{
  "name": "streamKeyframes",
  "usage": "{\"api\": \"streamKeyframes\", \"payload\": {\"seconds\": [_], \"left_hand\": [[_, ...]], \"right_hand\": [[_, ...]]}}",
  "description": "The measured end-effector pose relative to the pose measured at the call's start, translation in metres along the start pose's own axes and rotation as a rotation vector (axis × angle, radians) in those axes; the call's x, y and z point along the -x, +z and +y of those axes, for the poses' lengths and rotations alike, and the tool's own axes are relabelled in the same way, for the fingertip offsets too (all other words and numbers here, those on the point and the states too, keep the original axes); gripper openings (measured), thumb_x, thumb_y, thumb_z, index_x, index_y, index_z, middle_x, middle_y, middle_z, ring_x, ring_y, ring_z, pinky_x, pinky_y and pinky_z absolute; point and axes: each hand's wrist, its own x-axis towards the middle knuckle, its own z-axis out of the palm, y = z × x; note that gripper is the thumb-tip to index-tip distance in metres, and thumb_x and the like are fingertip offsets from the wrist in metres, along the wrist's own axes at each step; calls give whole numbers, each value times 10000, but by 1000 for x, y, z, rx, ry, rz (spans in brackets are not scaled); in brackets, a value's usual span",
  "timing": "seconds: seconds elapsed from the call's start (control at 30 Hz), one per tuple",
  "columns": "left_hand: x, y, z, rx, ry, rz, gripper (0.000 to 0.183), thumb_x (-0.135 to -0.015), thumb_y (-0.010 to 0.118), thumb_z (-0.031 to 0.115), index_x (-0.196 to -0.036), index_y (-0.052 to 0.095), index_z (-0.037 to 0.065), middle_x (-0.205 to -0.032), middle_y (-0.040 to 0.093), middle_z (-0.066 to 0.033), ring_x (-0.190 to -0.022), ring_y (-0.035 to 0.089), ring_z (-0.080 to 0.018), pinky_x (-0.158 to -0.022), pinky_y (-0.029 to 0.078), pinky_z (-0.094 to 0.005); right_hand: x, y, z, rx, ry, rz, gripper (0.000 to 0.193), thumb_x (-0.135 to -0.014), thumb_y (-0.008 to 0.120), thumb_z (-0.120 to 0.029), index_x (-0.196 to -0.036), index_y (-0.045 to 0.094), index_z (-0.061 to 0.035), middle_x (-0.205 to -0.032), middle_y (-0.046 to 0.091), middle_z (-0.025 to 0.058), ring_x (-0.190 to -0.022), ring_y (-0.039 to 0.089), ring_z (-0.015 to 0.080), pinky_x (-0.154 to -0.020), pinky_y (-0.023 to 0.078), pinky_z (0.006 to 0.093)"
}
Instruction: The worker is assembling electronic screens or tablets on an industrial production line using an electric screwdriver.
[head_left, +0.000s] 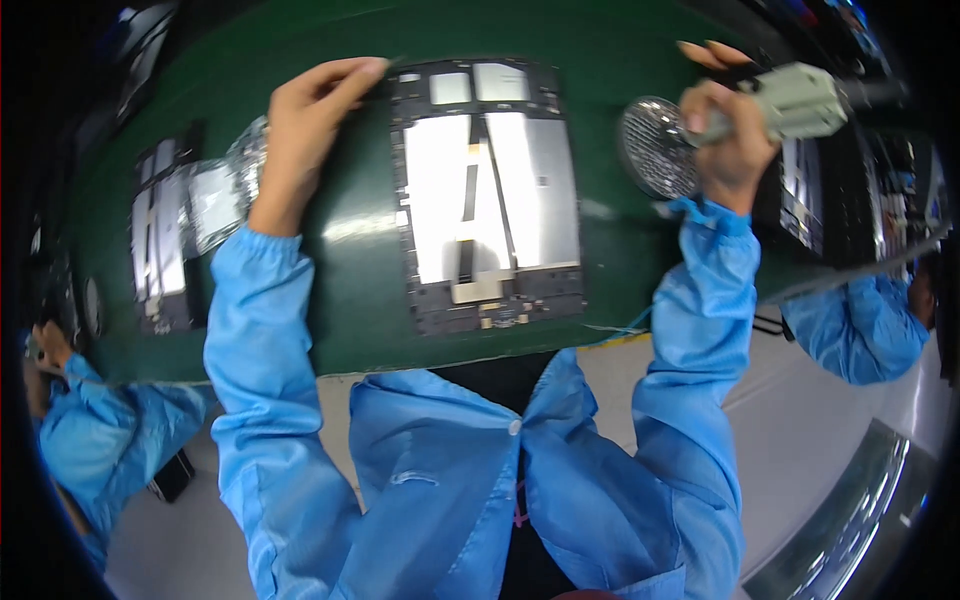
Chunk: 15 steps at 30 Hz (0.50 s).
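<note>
An opened tablet [540, 190] lies upright in front of me, its silvery battery panels and dark circuit strips showing. My left hand [305, 120] is at its upper left corner, thumb and forefinger pressed together there. Whether anything small is between those fingertips cannot be made out. To the tablet's right, my right hand [735, 135] is wrapped round a pale grey-green power tool [800, 102], held sideways with its body pointing right. Just left of that hand is a round, shiny dish [655, 150] with a bumpy-looking inside.
A second opened tablet [160, 235] lies at left, beside a clear plastic bag [215, 200]. Another device [800, 190] is at right on the green mat [350, 270]. Another person's fingers [712, 54] show at the far right. Blue-sleeved people sit at left [115, 430] and right [860, 325].
</note>
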Motion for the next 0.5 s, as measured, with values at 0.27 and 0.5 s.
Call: {"api": "streamKeyframes", "payload": {"seconds": [0.27,0.5], "left_hand": [[-8,-3,9,-31,-86,-101,297,-895,703,255,-1079,744,25,-974,720,-36,-861,591,-92,-745,444,-234],[-17,4,3,10,-79,-98,287,-883,720,253,-1068,751,35,-926,713,-22,-780,567,-78,-673,424,-218]], "right_hand": [[-37,42,-25,-205,-111,-172,83,-853,618,-12,-880,648,61,-615,568,103,-535,564,179,-489,445,289],[-38,152,-45,-150,92,-62,373,-776,493,-17,-1112,592,111,-974,699,232,-470,520,138,-451,452,252]]}}
